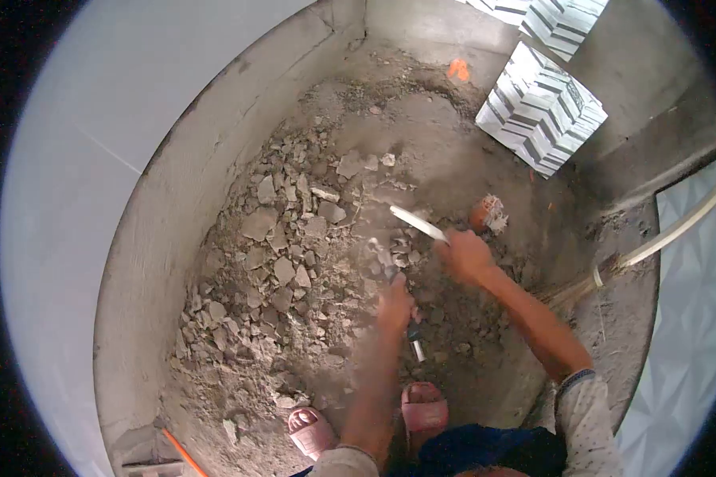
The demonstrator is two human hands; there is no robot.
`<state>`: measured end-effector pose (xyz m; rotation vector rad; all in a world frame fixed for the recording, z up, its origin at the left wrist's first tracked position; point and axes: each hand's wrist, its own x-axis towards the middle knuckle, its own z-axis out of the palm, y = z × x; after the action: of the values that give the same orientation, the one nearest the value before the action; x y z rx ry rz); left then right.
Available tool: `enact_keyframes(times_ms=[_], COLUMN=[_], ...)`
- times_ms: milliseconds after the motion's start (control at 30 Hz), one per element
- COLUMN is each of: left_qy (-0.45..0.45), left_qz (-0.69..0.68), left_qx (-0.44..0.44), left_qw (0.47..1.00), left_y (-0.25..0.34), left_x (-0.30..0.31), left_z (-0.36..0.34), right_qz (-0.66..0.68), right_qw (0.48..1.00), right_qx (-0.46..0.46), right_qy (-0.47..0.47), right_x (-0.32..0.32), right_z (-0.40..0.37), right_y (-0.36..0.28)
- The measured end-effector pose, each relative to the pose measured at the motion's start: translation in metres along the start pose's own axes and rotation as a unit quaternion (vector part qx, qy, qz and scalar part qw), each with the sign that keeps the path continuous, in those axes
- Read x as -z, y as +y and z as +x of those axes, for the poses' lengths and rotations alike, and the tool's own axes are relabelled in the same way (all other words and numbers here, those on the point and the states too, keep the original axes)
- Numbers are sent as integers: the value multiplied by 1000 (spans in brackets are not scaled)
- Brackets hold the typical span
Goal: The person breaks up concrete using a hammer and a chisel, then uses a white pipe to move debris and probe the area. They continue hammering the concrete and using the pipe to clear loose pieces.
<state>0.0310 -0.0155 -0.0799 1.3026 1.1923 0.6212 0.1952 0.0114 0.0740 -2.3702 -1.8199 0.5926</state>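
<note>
My left hand (395, 306) is closed around a dark-handled tool (416, 338). A shiny metal end sticks out below the fist, and the tool's upper end is blurred close to the rubble, so its kind cannot be told. To the right and a little higher, my right hand (465, 256) grips a pale flat bar (418, 222) that points up and left over the dusty floor. Broken grey rubble (284, 270) lies left of both hands, in chunks and crumbs. Just above my right hand is an orange pipe stub (481, 215) with whitish shreds at its mouth.
Patterned tiles (541, 107) lean at the upper right. A bare cement wall (183, 159) curves along the left. A pale hose or pipe (676, 226) runs along the right ledge. My feet in pink slippers (426, 409) stand at the bottom. An orange rod (184, 453) lies lower left.
</note>
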Motion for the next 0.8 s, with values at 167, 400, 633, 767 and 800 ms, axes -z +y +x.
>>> enact_keyframes(times_ms=[167, 400, 633, 767, 800], left_qy=[12, -51, 35, -17, -28], left_qz=[124, -227, -178, -106, -73], left_qx=[-76, 178, 32, 156, 132], left_qw=[989, 956, 983, 982, 988], left_y=[-1, 132, 101, 74, 86], left_x=[4, 44, 59, 59, 60], left_z=[24, 80, 63, 58, 57], right_qz=[44, 56, 128, 65, 68], right_qw=[995, 976, 992, 997, 997], right_qx=[43, 42, -2, -26, -37], right_qy=[78, 206, 10, 14, 13], right_x=[19, 46, -12, -10, -13], right_z=[11, 28, -6, -22, -26], right_y=[15, 38, 32, 17, 10])
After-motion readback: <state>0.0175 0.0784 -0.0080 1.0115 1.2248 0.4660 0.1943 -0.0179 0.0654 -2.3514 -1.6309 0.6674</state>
